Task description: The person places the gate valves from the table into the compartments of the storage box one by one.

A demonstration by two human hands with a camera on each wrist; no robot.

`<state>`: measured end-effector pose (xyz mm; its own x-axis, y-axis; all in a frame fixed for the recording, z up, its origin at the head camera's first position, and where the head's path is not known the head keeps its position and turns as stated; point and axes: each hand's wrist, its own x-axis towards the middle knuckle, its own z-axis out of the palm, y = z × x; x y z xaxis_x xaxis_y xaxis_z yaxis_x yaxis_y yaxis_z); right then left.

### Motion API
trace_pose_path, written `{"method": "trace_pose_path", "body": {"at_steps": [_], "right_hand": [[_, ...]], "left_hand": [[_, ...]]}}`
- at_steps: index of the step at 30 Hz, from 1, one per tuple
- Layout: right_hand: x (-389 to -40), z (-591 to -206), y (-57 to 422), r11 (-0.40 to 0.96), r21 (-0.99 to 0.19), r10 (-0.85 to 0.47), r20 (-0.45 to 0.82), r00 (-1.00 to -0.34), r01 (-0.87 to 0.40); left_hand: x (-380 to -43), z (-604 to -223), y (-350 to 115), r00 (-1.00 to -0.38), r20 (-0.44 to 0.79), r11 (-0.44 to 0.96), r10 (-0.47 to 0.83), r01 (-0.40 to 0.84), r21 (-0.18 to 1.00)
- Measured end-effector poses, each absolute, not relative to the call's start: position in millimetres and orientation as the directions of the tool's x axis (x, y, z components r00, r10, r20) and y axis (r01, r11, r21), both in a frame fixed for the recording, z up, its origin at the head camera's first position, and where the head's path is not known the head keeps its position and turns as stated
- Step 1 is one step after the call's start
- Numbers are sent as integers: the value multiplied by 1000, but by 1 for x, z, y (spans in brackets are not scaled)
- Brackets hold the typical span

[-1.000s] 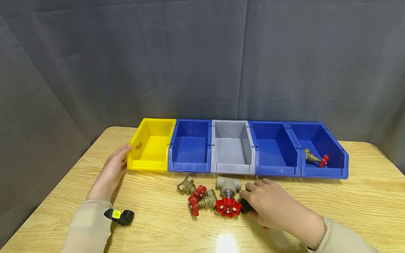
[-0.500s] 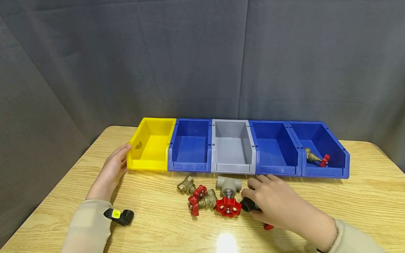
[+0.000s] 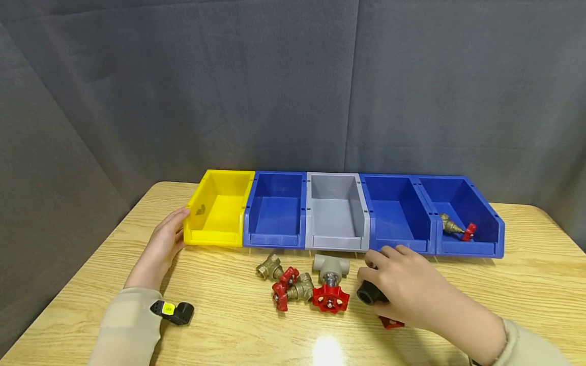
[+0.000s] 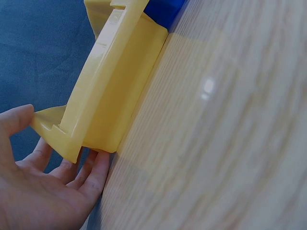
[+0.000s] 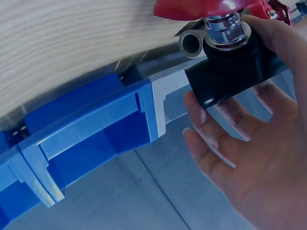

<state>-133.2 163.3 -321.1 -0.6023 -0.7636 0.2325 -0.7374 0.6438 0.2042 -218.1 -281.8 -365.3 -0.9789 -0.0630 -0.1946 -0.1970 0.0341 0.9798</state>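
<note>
My right hand (image 3: 405, 287) holds a black tee-shaped stop valve (image 5: 235, 76) with a red handwheel (image 5: 201, 7), a little above the table. In the right wrist view the thumb lies on one side of its black body and the fingers on the other. My left hand (image 3: 160, 244) touches the outer left side of the yellow bin (image 3: 214, 238). Its thumb meets the upper edge and its other fingers reach low along the wall in the left wrist view. Left of the right hand lie a grey valve (image 3: 330, 269) with a red handwheel and two brass valves (image 3: 270, 267).
Side by side behind the valves stand the yellow bin, a blue bin (image 3: 276, 241), a grey bin (image 3: 337, 244) and two more blue bins (image 3: 403, 247). The far right one holds a brass valve (image 3: 450, 225) with a red handle. A grey curtain (image 3: 284, 86) hangs behind.
My right hand has moved slightly right and up with the black valve, drawing it away from the grey valve. The left hand stays at the yellow bin.
</note>
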Motion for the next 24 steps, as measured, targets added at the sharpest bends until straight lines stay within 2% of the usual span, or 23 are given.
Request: {"method": "trace_pose_path", "body": {"at_steps": [6, 24], "right_hand": [[-132, -314, 167, 664, 199, -746, 247, -618, -721], [-143, -290, 184, 643, 281, -763, 312, -566, -712]], "left_hand": [[-217, -365, -282, -980, -189, 42, -62, -192, 980], [-217, -363, -282, -978, -200, 34, -58, -202, 979]]}}
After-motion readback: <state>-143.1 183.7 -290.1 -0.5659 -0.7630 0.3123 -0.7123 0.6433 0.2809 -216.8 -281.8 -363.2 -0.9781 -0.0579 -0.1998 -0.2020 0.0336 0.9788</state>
